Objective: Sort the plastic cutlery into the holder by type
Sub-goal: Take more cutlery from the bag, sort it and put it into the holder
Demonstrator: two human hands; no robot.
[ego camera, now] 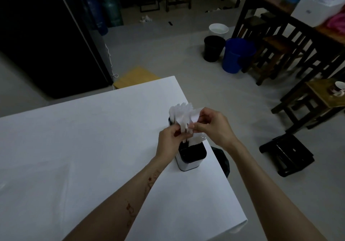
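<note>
A white cutlery holder (pixel 188 163) with dark compartments stands near the right edge of the white table (pixel 74 147). Its nearest compartment looks empty. Above it, a fanned bunch of white plastic cutlery (pixel 182 114), mostly forks, is gripped by the handles in my left hand (pixel 169 140). My right hand (pixel 214 126) pinches one white piece (pixel 196 114) at the right side of the bunch. More white fork heads (pixel 198 139) poke out of a farther compartment, partly hidden by my hands.
The table's right edge runs just beside the holder. On the floor stand a blue bucket (pixel 236 55), a black bucket (pixel 213 48) and a white bowl (pixel 218 29). Dark wooden stools (pixel 276 54) and a black step stool (pixel 287 154) are at the right.
</note>
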